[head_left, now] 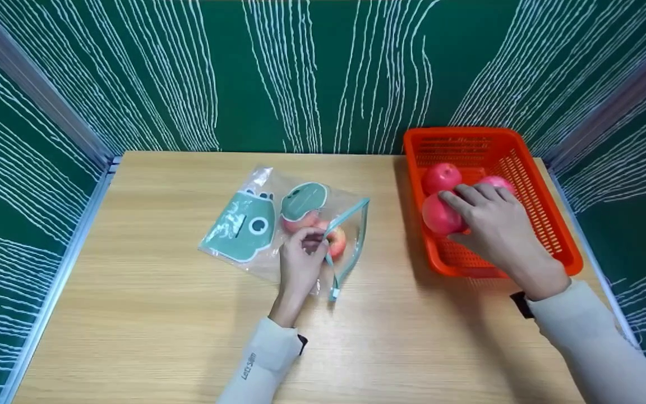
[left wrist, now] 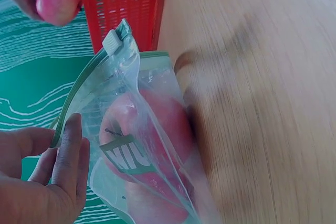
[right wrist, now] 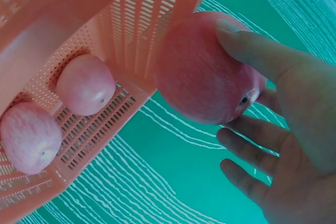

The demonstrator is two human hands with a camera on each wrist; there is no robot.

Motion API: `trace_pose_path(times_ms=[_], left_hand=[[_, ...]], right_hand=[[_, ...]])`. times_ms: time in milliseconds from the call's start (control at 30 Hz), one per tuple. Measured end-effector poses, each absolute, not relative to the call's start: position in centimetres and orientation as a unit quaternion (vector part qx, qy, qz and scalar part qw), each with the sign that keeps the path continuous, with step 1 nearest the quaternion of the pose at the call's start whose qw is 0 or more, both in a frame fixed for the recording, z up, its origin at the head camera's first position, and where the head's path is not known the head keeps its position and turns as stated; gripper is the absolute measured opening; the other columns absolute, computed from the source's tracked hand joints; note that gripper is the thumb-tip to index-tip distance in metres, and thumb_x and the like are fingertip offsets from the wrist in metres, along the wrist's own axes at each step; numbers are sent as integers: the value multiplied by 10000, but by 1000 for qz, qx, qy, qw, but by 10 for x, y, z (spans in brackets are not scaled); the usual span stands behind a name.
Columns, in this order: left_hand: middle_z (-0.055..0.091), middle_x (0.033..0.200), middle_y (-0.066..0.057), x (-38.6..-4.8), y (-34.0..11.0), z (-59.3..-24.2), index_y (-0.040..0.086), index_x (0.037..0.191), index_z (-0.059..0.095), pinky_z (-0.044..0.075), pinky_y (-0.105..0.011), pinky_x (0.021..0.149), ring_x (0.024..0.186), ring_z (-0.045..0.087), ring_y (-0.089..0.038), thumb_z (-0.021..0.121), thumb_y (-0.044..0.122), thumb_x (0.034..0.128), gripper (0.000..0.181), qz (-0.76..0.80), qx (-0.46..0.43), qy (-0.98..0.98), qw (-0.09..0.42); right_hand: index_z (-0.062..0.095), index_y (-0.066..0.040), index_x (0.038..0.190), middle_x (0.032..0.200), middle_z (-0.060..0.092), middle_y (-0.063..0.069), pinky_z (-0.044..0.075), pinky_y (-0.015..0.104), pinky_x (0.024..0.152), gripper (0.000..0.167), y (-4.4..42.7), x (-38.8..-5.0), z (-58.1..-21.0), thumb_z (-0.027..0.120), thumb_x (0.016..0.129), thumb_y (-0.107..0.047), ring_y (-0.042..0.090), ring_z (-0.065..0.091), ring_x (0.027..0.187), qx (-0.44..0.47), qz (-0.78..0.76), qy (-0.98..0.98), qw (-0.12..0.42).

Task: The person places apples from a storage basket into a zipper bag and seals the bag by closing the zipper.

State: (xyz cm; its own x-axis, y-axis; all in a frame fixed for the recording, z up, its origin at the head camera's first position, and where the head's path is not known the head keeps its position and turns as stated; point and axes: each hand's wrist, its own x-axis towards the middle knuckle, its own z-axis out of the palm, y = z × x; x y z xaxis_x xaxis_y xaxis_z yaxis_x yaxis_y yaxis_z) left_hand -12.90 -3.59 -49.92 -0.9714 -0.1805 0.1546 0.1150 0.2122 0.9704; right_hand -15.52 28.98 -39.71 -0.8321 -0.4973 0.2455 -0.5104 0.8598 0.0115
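A clear zip bag with green trim (head_left: 359, 238) lies on the table, apples (head_left: 336, 240) inside it; the left wrist view shows an apple (left wrist: 157, 129) behind the plastic. My left hand (head_left: 302, 261) pinches the bag's green edge between thumb and fingers, holding the mouth partly apart. My right hand (head_left: 494, 227) grips a red apple (head_left: 442, 214) over the orange basket (head_left: 452, 269). In the right wrist view, thumb and fingers of the right hand (right wrist: 294, 114) hold that apple (right wrist: 202, 69), raised above two others (right wrist: 85, 84) in the basket.
The basket stands at the table's right back, its near wall (left wrist: 123, 9) beyond the bag in the left wrist view. Green walls with white wavy lines (head_left: 267, 73) enclose the wooden table (head_left: 149, 325) at the back and sides.
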Motion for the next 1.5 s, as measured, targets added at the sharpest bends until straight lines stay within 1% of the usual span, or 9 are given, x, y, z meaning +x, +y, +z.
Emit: trace_pose_path(times_ms=[267,533,800,1000,1200,1300,1500], left_hand=[[771,1010,-150,-130,-35,-498,-32,1044,732,617,-405,838,888,745,-274,739,-78,882,169,-624,28,-772,115],[770,1002,-144,-129,-35,-497,-24,1054,737,608,-374,825,878,735,-251,736,-74,881,180,-624,34,-773,109],[766,1012,-144,-130,-35,-497,-22,1059,739,613,-398,845,893,736,-267,736,-80,883,185,-626,36,-772,106],[767,991,-147,-130,-35,-498,-28,1049,737,594,-370,792,861,739,-273,736,-76,882,174,-619,25,-777,113],[768,988,-165,-131,-33,-498,-46,1035,732,612,-423,808,857,743,-294,730,-94,867,174,-625,16,-771,119],[768,999,-165,-132,-33,-499,-45,1034,733,619,-444,824,868,744,-293,732,-95,869,172,-629,16,-768,118],[767,1016,-161,-133,-32,-500,-41,1049,733,618,-430,834,885,739,-288,739,-93,877,180,-633,14,-765,115]], right_hand=[[650,-84,1433,1389,651,243,500,692,1012,946,276,-156,-398,1042,573,-116,456,556,1250,266,25,-955,127],[648,-99,1442,1402,646,228,514,672,997,946,263,-154,-402,1042,582,-131,453,555,1270,275,42,-952,130],[661,-107,1430,1378,664,208,540,620,979,896,246,-153,-412,1035,623,-213,424,574,1250,287,45,-948,130],[673,-111,1418,1362,679,197,541,570,987,861,237,-153,-421,1027,647,-261,404,586,1224,294,42,-946,133],[684,-114,1407,1356,684,200,548,562,987,835,227,-152,-430,1021,660,-275,401,600,1216,290,46,-947,133],[673,-115,1421,1369,677,205,555,563,981,854,221,-151,-434,1023,660,-283,404,597,1220,283,50,-949,126],[649,-114,1448,1396,661,199,553,543,977,878,212,-149,-443,1017,672,-295,396,588,1225,272,62,-954,111]])
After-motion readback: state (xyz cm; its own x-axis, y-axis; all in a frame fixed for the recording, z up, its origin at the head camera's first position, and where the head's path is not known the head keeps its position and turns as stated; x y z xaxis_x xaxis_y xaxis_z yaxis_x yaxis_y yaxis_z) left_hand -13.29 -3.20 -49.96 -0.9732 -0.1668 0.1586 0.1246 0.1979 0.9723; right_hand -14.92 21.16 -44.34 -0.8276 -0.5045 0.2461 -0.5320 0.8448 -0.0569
